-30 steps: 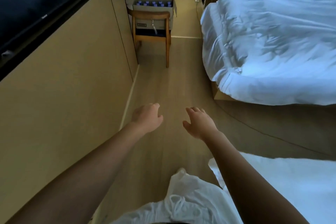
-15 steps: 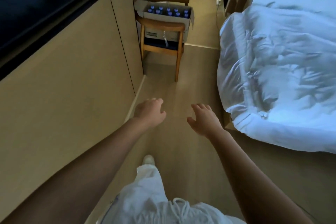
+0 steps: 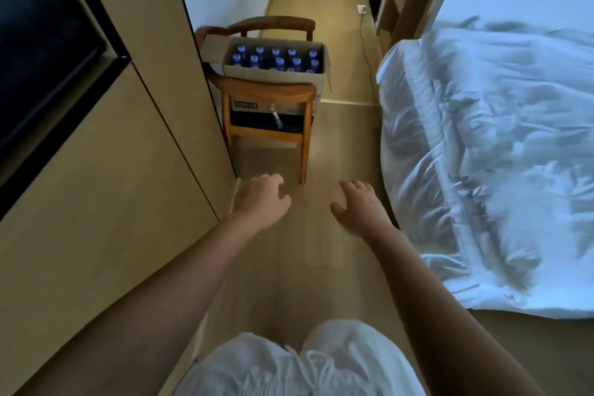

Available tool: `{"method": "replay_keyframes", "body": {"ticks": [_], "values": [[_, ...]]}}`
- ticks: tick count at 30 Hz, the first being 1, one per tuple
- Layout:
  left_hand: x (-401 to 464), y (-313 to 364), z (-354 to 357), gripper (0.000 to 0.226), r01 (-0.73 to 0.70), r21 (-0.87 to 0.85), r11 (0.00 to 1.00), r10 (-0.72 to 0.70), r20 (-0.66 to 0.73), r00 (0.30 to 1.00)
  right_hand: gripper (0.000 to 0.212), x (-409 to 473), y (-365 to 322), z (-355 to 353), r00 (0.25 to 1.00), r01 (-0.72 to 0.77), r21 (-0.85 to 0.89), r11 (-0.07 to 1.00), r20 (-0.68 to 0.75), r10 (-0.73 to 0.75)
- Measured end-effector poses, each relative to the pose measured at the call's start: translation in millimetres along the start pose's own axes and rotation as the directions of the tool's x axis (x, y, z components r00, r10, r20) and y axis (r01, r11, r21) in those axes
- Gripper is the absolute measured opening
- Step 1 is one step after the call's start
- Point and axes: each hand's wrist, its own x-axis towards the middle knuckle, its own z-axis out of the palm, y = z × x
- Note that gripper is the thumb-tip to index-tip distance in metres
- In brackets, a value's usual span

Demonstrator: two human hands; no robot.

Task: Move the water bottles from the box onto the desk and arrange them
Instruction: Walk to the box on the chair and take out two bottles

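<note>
Both hands were empty, with the fingers loosely spread: the left hand (image 3: 262, 201) and the right hand (image 3: 361, 209) were stretched forward above the floor (image 3: 337, 145). Ahead of them, well apart, the box (image 3: 273, 75) stood on a wooden chair (image 3: 266, 96), and the water bottles (image 3: 276, 59) with their blue caps stood upright inside it. No bench was visible. In my judgement the task had hardly begun: every bottle remained to be carried and arranged.
</note>
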Motion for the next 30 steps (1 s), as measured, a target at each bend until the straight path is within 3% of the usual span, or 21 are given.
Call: {"method": "replay_keyframes", "body": {"ticks": [10, 17, 25, 30], "values": [[203.6, -7.6, 7.8, 0.043, 0.026, -0.025, 0.999, -0.025, 0.056, 0.998, 0.056, 198.7, 5.6, -23.9, 0.999, 0.037, 0.046, 0.998, 0.019, -0.038], [354.9, 9.4, 1.5, 0.042, 0.178, -0.204, 0.963, -0.184, -0.014, 0.983, 0.053, 357.5, 17.5, -72.8, 0.993, 0.091, 0.093, 0.991, 0.07, -0.098], [460.1, -3.9, -3.9, 0.04, 0.254, -0.305, 0.918, -0.271, -0.012, 0.963, 0.044, 489.9, 10.3, -81.4, 0.979, 0.143, 0.171, 0.975, 0.118, -0.165], [529.3, -25.1, -7.2, 0.043, 0.272, -0.338, 0.901, -0.282, 0.022, 0.959, 0.05, 570.6, -3.2, -71.2, 0.983, 0.119, 0.202, 0.972, 0.114, -0.144]]}}
